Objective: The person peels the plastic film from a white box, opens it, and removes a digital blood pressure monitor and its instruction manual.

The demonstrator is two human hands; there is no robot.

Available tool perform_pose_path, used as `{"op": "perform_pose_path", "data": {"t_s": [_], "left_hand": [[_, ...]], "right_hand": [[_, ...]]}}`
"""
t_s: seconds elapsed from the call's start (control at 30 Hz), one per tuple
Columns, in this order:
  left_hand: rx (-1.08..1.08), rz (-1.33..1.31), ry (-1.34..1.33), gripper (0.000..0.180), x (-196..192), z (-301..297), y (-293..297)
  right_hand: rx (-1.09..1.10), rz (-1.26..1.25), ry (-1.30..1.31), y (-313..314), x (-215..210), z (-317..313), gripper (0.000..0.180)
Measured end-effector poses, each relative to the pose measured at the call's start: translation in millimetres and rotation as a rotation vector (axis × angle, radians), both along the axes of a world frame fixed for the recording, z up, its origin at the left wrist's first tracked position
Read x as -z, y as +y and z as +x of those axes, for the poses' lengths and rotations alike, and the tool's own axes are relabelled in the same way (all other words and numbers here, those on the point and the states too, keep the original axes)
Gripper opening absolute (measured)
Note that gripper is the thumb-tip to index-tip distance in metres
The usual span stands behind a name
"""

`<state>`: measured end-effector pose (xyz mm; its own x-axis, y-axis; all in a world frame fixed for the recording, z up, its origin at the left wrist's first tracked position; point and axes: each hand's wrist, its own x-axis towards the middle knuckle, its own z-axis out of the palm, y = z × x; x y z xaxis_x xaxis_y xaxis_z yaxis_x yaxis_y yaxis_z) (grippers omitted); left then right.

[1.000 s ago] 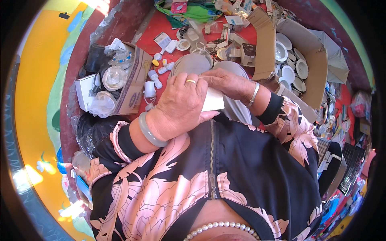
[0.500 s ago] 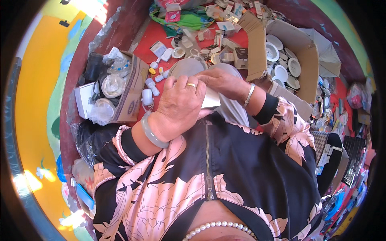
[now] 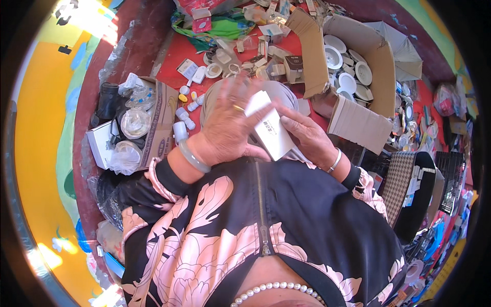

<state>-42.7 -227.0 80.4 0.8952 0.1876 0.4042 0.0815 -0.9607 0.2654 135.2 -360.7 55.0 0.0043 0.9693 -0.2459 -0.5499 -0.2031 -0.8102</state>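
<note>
A small white cardboard box (image 3: 272, 134) with dark print on one face is tilted in front of my chest, over my grey trouser knees (image 3: 207, 107). My right hand (image 3: 313, 139) grips the box by its right side, thumb along the edge. At its left side is my left hand (image 3: 222, 125), fingers spread and smeared by motion. One of those fingers crosses the box's upper part, and the thumb is close to its lower left edge. Whether the left hand bears any of the box's weight, I cannot tell.
At left stands a carton (image 3: 162, 120) of bagged parts. A large open carton (image 3: 382, 77) at right holds round white light fittings. Several white bulbs (image 3: 180, 130) lie beside my knees. Loose small boxes and parts cover the red cloth (image 3: 176, 47) ahead. A checked case (image 3: 401, 179) stands at lower right.
Both hands were closed together around the box. Now my left hand has spread its fingers, my right hand has shifted down and right, and the box's printed face shows. The view has shifted slightly.
</note>
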Motion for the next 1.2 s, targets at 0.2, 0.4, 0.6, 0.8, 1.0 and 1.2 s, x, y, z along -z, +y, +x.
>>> {"op": "perform_pose_path", "data": {"t_s": [0.2,0.4,0.6,0.8,1.0,1.2], "left_hand": [[-0.238,-0.287,-0.051,0.141,9,-12,-25],[-0.308,-0.202,-0.033,0.145,5,-10,-28],[-0.156,-0.32,-0.146,0.114,-6,-18,-19],[-0.093,-0.326,-0.168,0.099,-34,-29,-4],[-0.147,-0.342,-0.137,0.087,-28,-47,-6],[-0.187,-0.421,-0.144,0.088,-14,-58,5]], "right_hand": [[0.012,-0.055,0.009,12,-9,-8,0.048],[-0.012,0.042,-0.025,34,-9,-22,0.05],[0.082,0.055,-0.051,48,-11,-23,0.057],[0.028,0.179,0.12,71,-12,-34,0.054],[0.014,0.136,0.091,71,-6,-49,0.04],[0.115,0.286,-0.029,79,14,-55,0.028]]}}
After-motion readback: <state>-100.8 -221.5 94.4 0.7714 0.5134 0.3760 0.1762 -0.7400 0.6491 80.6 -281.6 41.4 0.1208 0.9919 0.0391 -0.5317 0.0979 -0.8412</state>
